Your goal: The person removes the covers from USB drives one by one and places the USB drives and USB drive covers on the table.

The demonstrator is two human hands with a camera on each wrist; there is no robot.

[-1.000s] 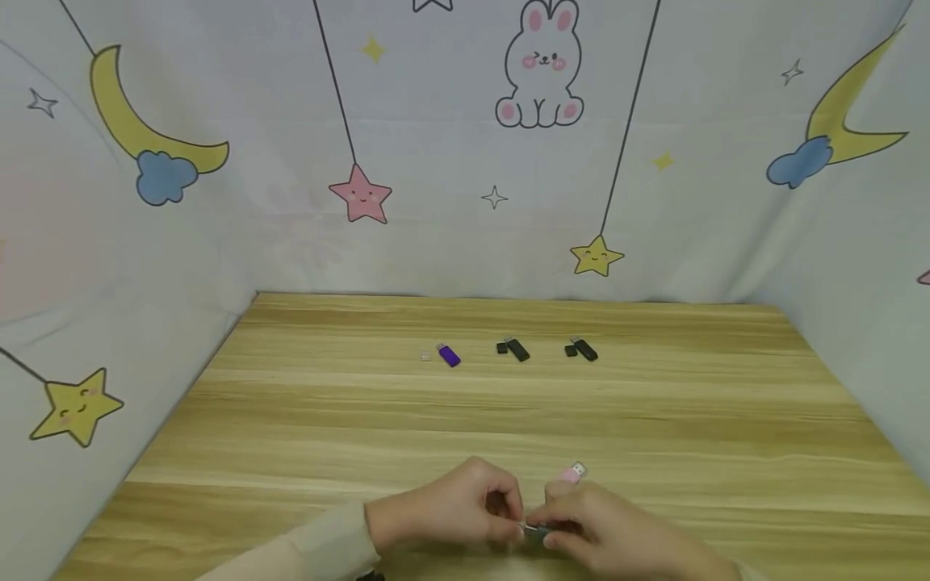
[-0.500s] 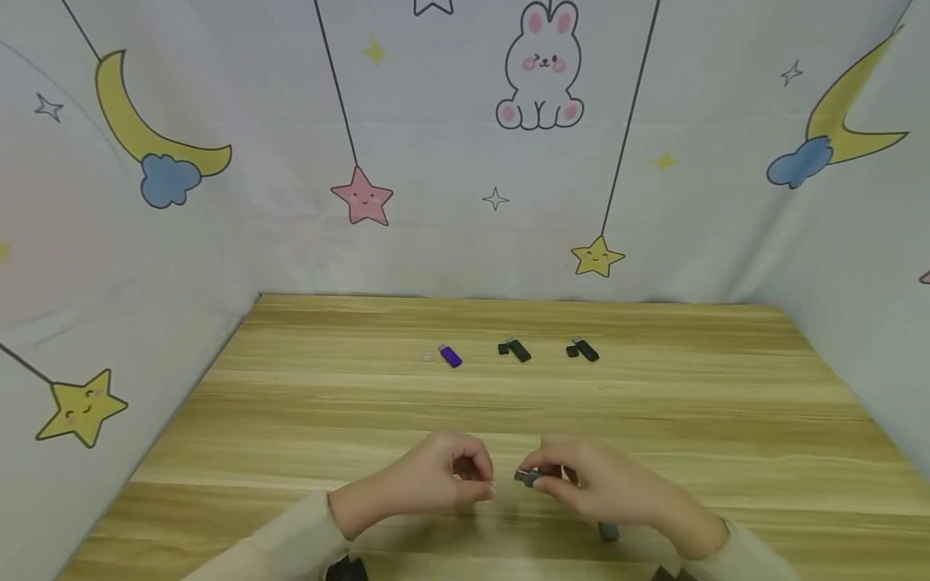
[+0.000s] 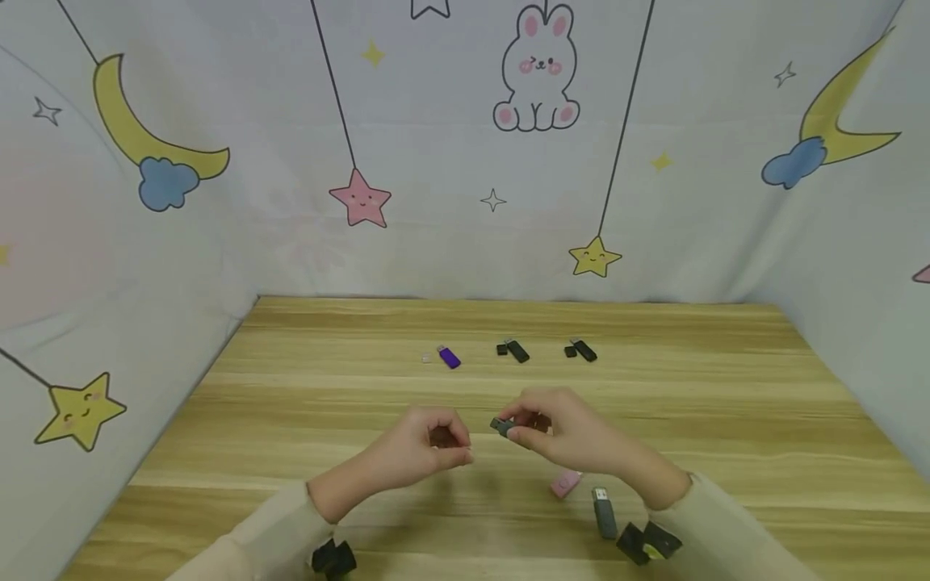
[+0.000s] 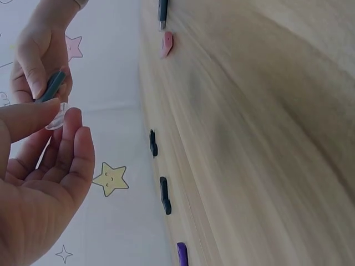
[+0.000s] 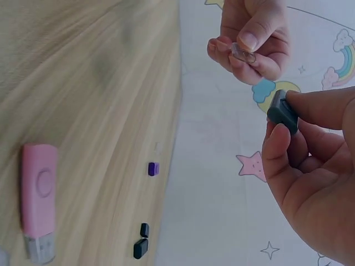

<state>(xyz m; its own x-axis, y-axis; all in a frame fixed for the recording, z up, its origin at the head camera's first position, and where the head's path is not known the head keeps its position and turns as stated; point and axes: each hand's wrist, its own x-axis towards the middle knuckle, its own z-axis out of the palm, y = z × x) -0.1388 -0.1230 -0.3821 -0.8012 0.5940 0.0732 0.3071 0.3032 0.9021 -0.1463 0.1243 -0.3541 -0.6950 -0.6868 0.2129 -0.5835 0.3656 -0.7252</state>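
Observation:
My left hand (image 3: pixel 429 448) pinches a small clear cap (image 5: pixel 244 54) between thumb and fingertips; the cap is plainest in the two wrist views. Facing it, a short distance to the right, my right hand (image 3: pixel 570 432) holds a dark grey USB stick (image 3: pixel 501 425) between thumb and fingers. A gap separates stick and cap in the head view. Both hands are raised above the table. Nearer to me lie a pink USB stick (image 3: pixel 565 483) and another dark grey USB stick (image 3: pixel 604 513) with its metal plug bare.
At the back of the wooden table (image 3: pixel 327 403) lie a purple USB stick (image 3: pixel 450 357) beside a small clear cap (image 3: pixel 426 358), and two black USB sticks (image 3: pixel 517 350), each with a black cap alongside. A patterned white cloth (image 3: pixel 436 258) encloses the back and sides.
Both hands have moved up and forward from the front of the table. They were together at the stick; now the cap and stick are apart. The grey and pink sticks on the table have come into view.

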